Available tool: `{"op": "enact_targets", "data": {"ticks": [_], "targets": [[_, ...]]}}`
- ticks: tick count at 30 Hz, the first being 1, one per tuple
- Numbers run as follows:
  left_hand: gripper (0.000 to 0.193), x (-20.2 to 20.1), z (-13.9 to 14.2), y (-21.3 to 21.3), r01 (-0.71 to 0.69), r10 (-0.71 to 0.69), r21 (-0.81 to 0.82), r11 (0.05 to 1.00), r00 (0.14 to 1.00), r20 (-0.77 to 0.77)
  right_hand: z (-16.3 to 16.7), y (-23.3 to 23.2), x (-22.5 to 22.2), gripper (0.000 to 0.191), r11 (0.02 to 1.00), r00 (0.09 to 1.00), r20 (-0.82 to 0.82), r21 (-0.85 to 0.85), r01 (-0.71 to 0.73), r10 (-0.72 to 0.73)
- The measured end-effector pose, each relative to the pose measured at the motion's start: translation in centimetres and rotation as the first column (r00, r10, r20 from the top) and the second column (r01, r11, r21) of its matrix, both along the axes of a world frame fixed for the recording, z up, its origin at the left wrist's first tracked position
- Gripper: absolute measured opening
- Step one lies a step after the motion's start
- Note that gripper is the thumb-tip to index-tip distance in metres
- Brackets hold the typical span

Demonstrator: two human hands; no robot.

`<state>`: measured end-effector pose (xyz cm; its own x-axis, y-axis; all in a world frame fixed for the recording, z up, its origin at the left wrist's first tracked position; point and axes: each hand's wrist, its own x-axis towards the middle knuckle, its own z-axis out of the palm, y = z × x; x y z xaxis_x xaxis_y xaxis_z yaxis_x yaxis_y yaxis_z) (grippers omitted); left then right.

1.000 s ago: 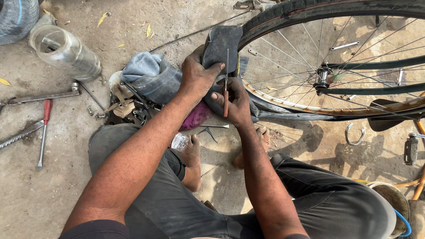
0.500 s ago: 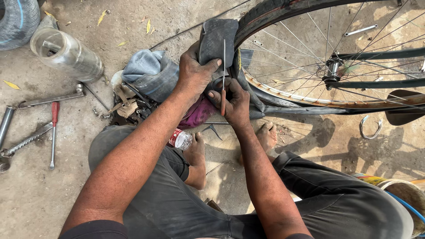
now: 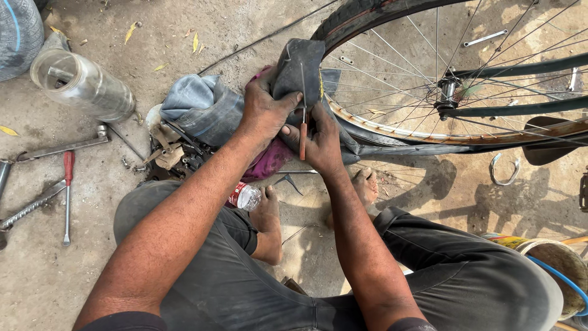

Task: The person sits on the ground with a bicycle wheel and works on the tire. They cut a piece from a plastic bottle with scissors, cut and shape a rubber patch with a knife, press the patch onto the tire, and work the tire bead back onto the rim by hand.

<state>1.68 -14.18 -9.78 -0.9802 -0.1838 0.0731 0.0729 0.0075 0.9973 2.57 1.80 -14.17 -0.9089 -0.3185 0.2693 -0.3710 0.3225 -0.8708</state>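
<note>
My left hand [image 3: 264, 111] grips a folded piece of black inner tube [image 3: 300, 68] and holds it up in front of me. My right hand [image 3: 320, 142] sits just below it, closed on a thin tool with a red-orange handle [image 3: 302, 136] whose metal shaft runs up over the rubber. The tube trails off to the right toward the bicycle wheel [image 3: 453, 92], which lies close behind both hands with its tyre, rim and spokes in view.
A blue-grey cloth bundle [image 3: 199, 107] and a magenta rag [image 3: 269, 162] lie beside my left hand. A clear plastic jar [image 3: 82, 86], spanners [image 3: 61, 147] and a red-handled screwdriver [image 3: 67, 190] lie on the concrete at left. A small bottle [image 3: 244, 196] rests by my foot; a bucket [image 3: 554, 266] stands at right.
Both hands and the tube have stayed together while the view shifted slightly. The tool's shaft now stands more upright over the rubber, with my right hand lower on the handle.
</note>
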Motion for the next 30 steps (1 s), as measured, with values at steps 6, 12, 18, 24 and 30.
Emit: {"op": "enact_targets", "data": {"ticks": [6, 12, 18, 24, 30], "targets": [[0.033, 0.3, -0.5, 0.2, -0.020, 0.002, 0.236, 0.971, 0.997, 0.076, -1.0, -0.3, 0.4, 0.045, 0.995, 0.998, -0.062, -0.101, 0.022, -0.028], [0.027, -0.2, 1.2, -2.6, 0.095, -0.179, 0.365, 0.926, 0.962, 0.205, -1.2, 0.2, -0.2, 0.044, 0.996, 0.998, -0.069, -0.092, -0.001, -0.005], [0.037, -0.7, 1.4, -4.2, 0.153, -0.190, 0.268, 0.951, 0.975, 0.118, -0.8, -0.4, 0.6, 0.044, 0.992, 0.997, -0.047, -0.111, -0.065, 0.060], [0.041, -0.4, 0.0, -1.8, 0.106, -0.107, 0.106, 0.989, 0.994, 0.010, -0.6, -0.3, 0.4, 0.047, 0.991, 0.996, 0.056, -0.117, -0.059, 0.066], [0.034, -0.4, -0.3, -1.2, 0.004, -0.014, -0.069, 0.998, 0.989, -0.149, -1.1, -1.1, 0.9, 0.046, 0.976, 0.998, 0.065, -0.216, -0.002, 0.017]]}}
